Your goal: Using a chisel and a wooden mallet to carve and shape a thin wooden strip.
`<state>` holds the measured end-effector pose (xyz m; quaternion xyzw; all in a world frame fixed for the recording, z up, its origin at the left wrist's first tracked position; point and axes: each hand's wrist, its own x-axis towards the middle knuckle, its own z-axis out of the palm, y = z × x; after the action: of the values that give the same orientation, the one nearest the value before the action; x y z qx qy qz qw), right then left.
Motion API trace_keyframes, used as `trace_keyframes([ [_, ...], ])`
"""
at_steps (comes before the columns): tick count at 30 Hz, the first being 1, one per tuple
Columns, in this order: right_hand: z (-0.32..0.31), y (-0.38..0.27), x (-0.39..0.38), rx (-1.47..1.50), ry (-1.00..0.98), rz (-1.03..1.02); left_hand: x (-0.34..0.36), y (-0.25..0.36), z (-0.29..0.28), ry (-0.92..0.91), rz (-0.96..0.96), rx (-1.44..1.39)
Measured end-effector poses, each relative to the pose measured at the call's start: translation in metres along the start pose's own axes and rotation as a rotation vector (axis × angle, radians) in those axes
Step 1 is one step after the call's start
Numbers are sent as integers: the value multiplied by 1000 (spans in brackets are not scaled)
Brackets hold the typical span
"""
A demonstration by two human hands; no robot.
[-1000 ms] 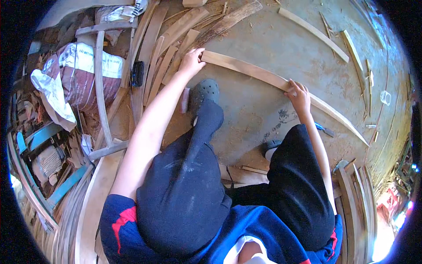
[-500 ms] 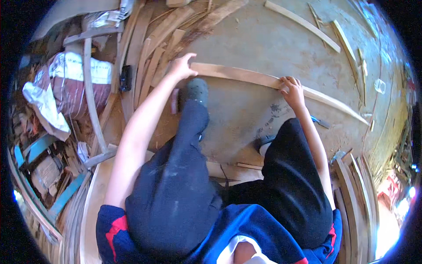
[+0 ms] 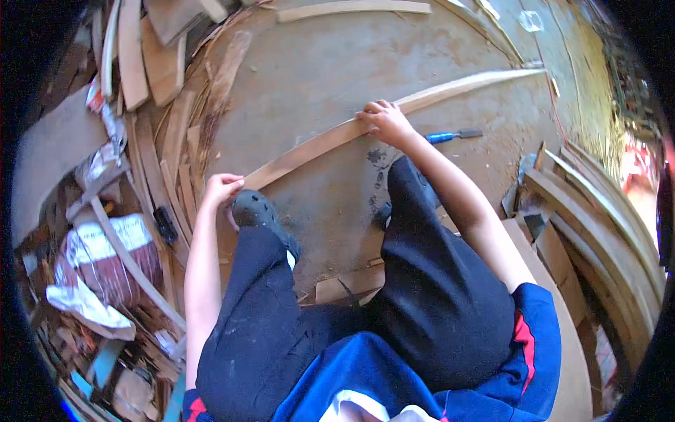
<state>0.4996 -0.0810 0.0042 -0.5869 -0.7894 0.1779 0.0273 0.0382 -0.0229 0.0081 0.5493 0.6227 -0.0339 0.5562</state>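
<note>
A long, slightly bowed wooden strip (image 3: 302, 149) runs diagonally from my left foot toward the upper right. My left hand (image 3: 226, 188) pinches its near left end, just above my grey clog (image 3: 260, 211). Farther along, my right hand (image 3: 385, 121) is closed over the strip, fingers on its top. Just right of that hand, a chisel (image 3: 441, 137) with a blue handle and metal blade lies on the concrete floor (image 3: 295, 84).
Loose boards (image 3: 133, 53) and scraps crowd the left, with a maroon-and-white sack (image 3: 109, 257) and a wooden frame (image 3: 126, 253). Stacked curved boards (image 3: 598, 239) stand at the right by my arm. More strips (image 3: 351, 8) lie along the far floor, near a small clear container (image 3: 531, 20).
The strip has swung from sloping down rightward to rising rightward, as the view also shifted. My left hand, fingers apart half a second ago, now pinches the end lower in the picture.
</note>
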Motion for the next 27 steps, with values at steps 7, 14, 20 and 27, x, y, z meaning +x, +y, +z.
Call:
trace_keyframes([
  [7,45,-35,-22,-412,193,223,-2,21,-2,-49,-254,-188],
  [14,54,-31,-25,-266,245,193,1,25,6,7,-204,-72],
  [20,55,-30,-24,-225,280,161,-4,32,7,-2,-216,-99],
  [27,56,-30,-23,-244,292,172,-2,30,10,21,-200,-90],
])
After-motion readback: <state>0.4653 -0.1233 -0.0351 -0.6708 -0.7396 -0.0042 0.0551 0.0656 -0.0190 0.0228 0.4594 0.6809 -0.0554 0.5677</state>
